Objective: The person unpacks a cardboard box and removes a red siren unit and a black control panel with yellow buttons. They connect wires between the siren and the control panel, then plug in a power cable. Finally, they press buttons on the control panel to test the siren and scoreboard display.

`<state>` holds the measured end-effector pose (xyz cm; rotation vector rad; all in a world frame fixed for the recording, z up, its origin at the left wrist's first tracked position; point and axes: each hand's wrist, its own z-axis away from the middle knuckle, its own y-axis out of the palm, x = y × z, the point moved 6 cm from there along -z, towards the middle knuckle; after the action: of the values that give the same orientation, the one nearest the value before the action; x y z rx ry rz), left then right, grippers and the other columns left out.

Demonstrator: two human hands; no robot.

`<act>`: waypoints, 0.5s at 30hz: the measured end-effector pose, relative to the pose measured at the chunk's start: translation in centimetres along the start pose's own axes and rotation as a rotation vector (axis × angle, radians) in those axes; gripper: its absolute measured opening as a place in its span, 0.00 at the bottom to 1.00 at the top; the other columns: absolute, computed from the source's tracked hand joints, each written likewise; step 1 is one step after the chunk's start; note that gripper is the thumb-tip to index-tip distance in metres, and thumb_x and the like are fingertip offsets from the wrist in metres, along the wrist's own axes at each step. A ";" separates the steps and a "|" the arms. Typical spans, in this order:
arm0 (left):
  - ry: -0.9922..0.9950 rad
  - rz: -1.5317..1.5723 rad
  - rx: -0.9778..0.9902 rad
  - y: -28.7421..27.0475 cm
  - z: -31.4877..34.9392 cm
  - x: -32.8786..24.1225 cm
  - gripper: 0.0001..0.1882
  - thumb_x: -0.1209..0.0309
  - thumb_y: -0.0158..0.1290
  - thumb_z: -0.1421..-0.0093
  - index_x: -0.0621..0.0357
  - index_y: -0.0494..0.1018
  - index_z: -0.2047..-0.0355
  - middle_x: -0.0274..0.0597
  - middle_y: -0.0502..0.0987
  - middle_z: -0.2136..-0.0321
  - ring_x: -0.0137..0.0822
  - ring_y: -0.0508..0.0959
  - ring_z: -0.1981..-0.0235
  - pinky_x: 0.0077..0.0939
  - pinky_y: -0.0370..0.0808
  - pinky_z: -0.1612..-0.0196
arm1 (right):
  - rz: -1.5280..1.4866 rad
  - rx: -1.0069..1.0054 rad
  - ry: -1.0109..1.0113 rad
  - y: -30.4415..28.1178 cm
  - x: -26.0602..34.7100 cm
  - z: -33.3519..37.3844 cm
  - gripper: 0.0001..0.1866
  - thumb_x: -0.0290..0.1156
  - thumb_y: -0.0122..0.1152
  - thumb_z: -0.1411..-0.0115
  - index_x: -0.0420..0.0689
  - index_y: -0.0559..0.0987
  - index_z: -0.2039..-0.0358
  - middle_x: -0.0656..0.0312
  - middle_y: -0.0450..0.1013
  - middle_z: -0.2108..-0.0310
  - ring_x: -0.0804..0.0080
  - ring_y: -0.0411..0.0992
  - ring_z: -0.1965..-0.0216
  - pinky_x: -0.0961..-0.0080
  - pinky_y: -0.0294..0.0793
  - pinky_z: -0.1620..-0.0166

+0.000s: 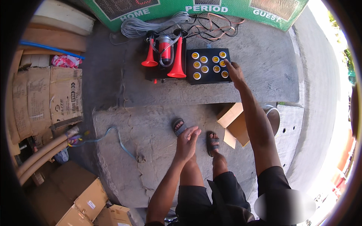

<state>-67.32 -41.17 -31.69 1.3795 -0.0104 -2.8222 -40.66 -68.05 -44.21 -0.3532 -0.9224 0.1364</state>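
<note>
A black control box with several round white-rimmed yellow buttons lies on the raised concrete ledge. My right hand reaches to its right edge, with the fingertips at a button on that side; whether the button is pressed down I cannot tell. Nothing is held in this hand. Left of the box sits an air horn set with two red trumpets and a red and silver compressor between them. My left hand hovers over the lower concrete in front of my legs, fingers loosely bent and holding nothing.
A green scoreboard stands behind the ledge, with a coil of grey cable and tangled wires before it. An open cardboard box and a round metal container are below the ledge. Cardboard boxes line the left side.
</note>
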 end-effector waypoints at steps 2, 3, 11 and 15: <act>0.007 -0.259 -0.013 -1.9 -4.7 -0.8 0.25 0.62 0.52 0.29 0.68 0.70 0.40 0.53 0.81 0.51 0.41 0.81 0.48 0.33 0.75 0.46 | -0.078 0.107 0.011 0.6 -0.5 -0.2 0.47 0.65 0.57 0.38 0.31 0.72 0.38 0.36 0.70 0.39 0.52 0.71 0.39 0.63 0.70 0.39; 0.124 -0.448 -0.083 -2.9 -6.8 -2.1 0.25 0.63 0.53 0.30 0.68 0.70 0.40 0.54 0.81 0.51 0.43 0.81 0.48 0.34 0.76 0.46 | -0.103 0.091 0.020 0.4 -0.8 -0.2 0.47 0.65 0.57 0.38 0.32 0.71 0.37 0.37 0.70 0.40 0.53 0.71 0.39 0.64 0.70 0.39; 0.228 -0.866 -0.133 -6.9 -17.3 -3.9 0.25 0.62 0.57 0.35 0.67 0.73 0.43 0.57 0.82 0.54 0.51 0.82 0.51 0.40 0.77 0.47 | -0.365 0.137 0.025 0.8 0.3 -1.2 0.56 0.78 0.47 0.41 0.38 0.64 0.31 0.40 0.71 0.40 0.52 0.72 0.41 0.58 0.75 0.41; 0.297 -0.742 -0.250 -6.6 -21.2 -2.3 0.22 0.61 0.55 0.33 0.68 0.76 0.48 0.57 0.83 0.58 0.51 0.84 0.55 0.38 0.78 0.50 | -0.277 0.143 0.007 0.3 0.5 -1.7 0.58 0.81 0.45 0.44 0.41 0.67 0.31 0.40 0.72 0.41 0.52 0.72 0.42 0.53 0.73 0.42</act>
<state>-49.16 -34.64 -42.93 2.0376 1.0125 -2.9027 -38.98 -68.10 -44.92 -0.0915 -0.9401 -0.0538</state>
